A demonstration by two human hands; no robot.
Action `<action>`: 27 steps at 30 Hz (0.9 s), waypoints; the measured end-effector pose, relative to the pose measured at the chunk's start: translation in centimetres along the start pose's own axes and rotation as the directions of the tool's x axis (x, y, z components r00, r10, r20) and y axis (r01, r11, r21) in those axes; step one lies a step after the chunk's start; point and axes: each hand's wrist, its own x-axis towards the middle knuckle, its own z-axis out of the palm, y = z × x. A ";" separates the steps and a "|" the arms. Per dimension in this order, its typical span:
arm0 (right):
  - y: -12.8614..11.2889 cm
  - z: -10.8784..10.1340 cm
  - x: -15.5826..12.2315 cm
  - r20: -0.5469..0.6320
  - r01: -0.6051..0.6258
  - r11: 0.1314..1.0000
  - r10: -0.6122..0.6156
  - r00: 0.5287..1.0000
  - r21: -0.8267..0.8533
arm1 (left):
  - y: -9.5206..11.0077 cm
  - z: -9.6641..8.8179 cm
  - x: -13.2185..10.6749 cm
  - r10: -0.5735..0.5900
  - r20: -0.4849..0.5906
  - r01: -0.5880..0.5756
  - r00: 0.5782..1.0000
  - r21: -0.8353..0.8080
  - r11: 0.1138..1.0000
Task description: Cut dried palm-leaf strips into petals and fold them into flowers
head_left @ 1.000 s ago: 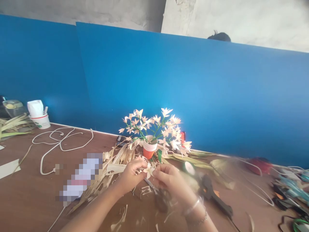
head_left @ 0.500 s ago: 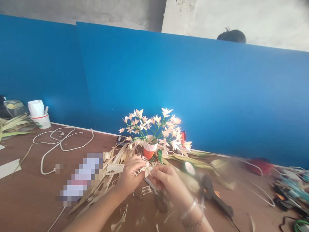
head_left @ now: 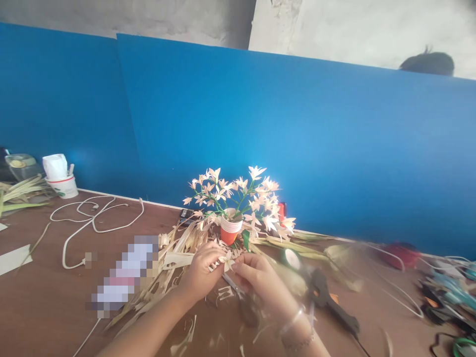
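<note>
Between my two hands is a small cream-coloured husk flower (head_left: 226,260) with pointed petals. My left hand (head_left: 204,265) is closed on it from the left, the fingers curled behind it. From the right, my right hand (head_left: 255,272) pinches at a petal between thumb and forefinger. Just beyond the hands stands an orange and white cup (head_left: 231,229) holding green stems with many similar pale flowers (head_left: 260,198). Below the hands lies a pair of scissors (head_left: 238,292), its handles partly blurred.
Dried husk strips (head_left: 182,243) lie left of the cup. A black glue gun (head_left: 332,302) rests right of my hands. A blurred-out device (head_left: 124,275) and white cable (head_left: 94,218) lie left. Behind the table (head_left: 48,297) rises a blue partition (head_left: 297,134), a person's head (head_left: 427,63) showing above it.
The husk flower has turned slightly between my fingers, while both hands stay nearly in place. Beyond the partition, the person's head has moved to the right.
</note>
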 end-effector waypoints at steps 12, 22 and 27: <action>0.1 0.1 -0.1 0.001 -0.022 0.999 0.022 1.000 0.048 | -0.2 0.1 -0.5 -0.097 -0.058 0.091 0.994 -0.100 0.991; 1.0 -0.4 0.4 -0.040 0.090 0.993 -0.093 0.995 -0.074 | -0.1 0.0 -0.3 -0.065 0.000 0.064 0.998 -0.038 0.997; 1.0 -0.2 0.3 -0.072 0.072 0.994 -0.079 0.994 -0.087 | -0.2 0.2 -0.5 -0.039 -0.007 0.039 0.999 -0.032 0.999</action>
